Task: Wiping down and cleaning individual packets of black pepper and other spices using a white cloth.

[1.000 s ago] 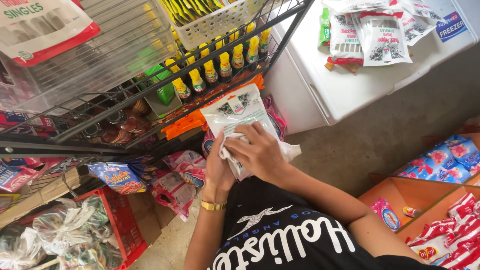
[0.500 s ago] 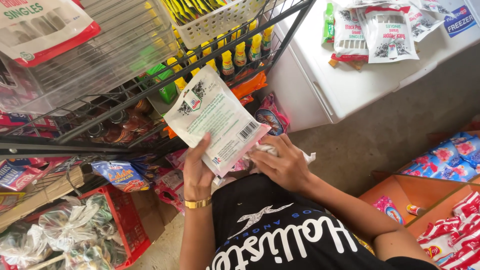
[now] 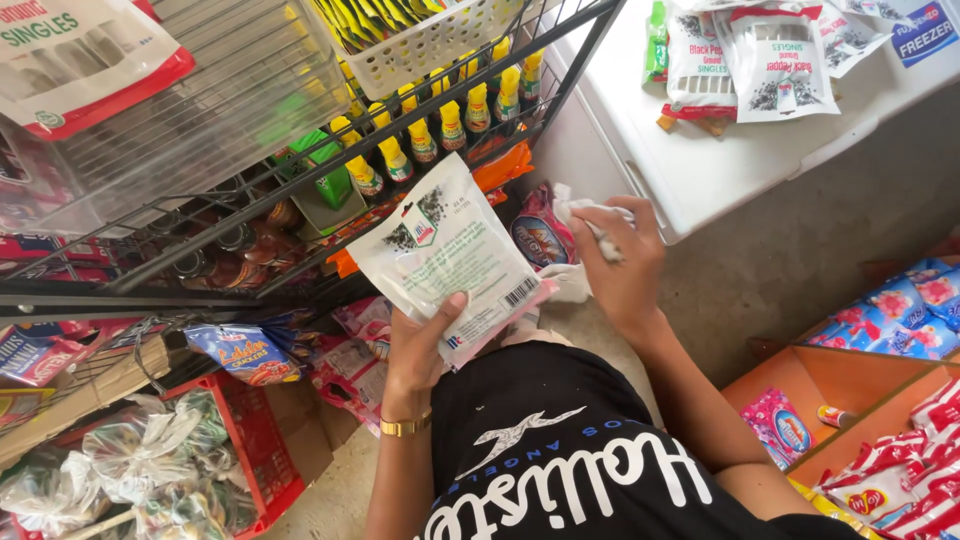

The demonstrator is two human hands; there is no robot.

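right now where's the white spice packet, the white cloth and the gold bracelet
white spice packet (image 3: 450, 255), head view, middle of its printed back face
white cloth (image 3: 578, 207), head view, bunched part above the right hand's fingers
gold bracelet (image 3: 404, 426), head view, band across the left wrist

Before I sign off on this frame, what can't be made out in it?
- Head view: the packet's front faces away; only its back shows.
- The left hand covers the packet's lower corner.
- The cloth is bunched in the right hand, so its full shape is hidden.
- Jars on the wire rack are dark and barred by wires.
- The orange box is cut by the right edge.
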